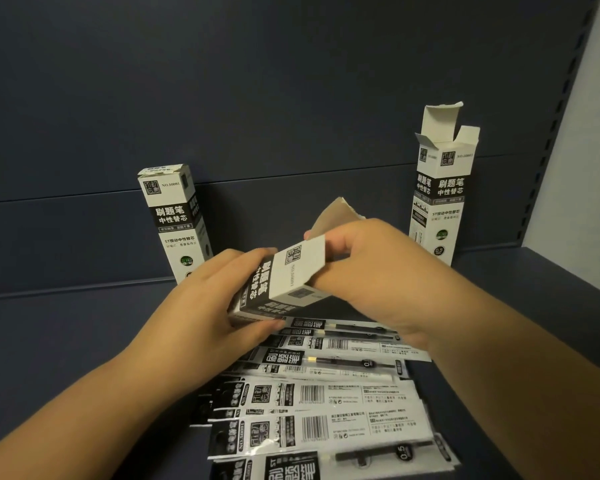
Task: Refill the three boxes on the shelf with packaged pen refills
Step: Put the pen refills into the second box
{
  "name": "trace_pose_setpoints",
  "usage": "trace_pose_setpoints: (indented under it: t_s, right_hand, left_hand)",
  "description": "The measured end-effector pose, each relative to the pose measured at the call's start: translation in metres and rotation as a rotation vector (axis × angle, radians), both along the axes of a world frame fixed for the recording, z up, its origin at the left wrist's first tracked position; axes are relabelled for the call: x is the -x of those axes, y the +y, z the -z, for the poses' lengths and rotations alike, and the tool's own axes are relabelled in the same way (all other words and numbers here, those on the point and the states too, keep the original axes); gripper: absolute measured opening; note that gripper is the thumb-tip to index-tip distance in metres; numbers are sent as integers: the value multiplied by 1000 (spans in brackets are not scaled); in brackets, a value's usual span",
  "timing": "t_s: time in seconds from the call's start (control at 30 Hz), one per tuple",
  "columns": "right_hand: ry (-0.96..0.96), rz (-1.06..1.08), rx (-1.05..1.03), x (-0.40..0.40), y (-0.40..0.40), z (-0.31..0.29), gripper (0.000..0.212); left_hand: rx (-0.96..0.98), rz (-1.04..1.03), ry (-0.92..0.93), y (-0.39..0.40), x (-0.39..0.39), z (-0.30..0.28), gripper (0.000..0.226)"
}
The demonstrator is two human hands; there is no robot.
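A white-and-black refill box is tilted in mid-air above the shelf. My left hand grips its lower end, and my right hand holds its upper end, fingers at the opened brown flap. Below lies a spread of several packaged pen refills. A second box stands upright at the back left with its top shut. A third box stands at the back right with its top flaps open.
The dark blue shelf board runs under everything, with a dark back panel behind. A slotted upright and a pale wall border the right side.
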State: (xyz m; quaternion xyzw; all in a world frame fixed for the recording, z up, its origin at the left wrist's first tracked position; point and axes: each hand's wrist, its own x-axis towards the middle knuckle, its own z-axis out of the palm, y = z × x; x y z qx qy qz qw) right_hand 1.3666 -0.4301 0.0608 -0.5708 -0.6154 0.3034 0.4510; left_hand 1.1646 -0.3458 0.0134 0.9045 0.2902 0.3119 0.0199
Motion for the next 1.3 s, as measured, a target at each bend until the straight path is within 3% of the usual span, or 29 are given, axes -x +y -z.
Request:
trace_pose_setpoints:
  t_s: [0.17,0.3,0.4,0.53,0.6,0.7,0.77,0.83,0.93,1.3]
  right_hand:
    - [-67,23,-42,0,5,2,15]
    - [-3,-51,-65,-7,-2,-4,12]
    - [91,-29,-81,-16,-5,-11,29]
    - [212,135,-51,-28,8,-7,15]
    - [60,219,-27,-35,14,-2,14]
    - [-611,196,97,-39,14,8,23]
    - [-876,119,198,-35,12,12,47]
    - [-903,23,272,-31,11,14,62]
    - [-931,-107,332,-28,11,15,64]
    - [-996,-128,294,-23,14,25,29]
  left_hand:
    - [19,10,-12,1,-1,1,78]
    - [47,13,-45,2,1,0,76]
    - [80,10,-108,2,2,-4,73]
    - [143,6,-185,4,3,-7,71]
    - [175,13,-222,4,5,-8,68]
    - [199,30,-239,4,5,-10,68]
    - [206,36,-244,4,6,-10,68]
    - [210,44,-246,4,6,-11,67]
    - [229,60,-265,3,6,-11,64]
    - [237,47,-263,2,5,-13,63]
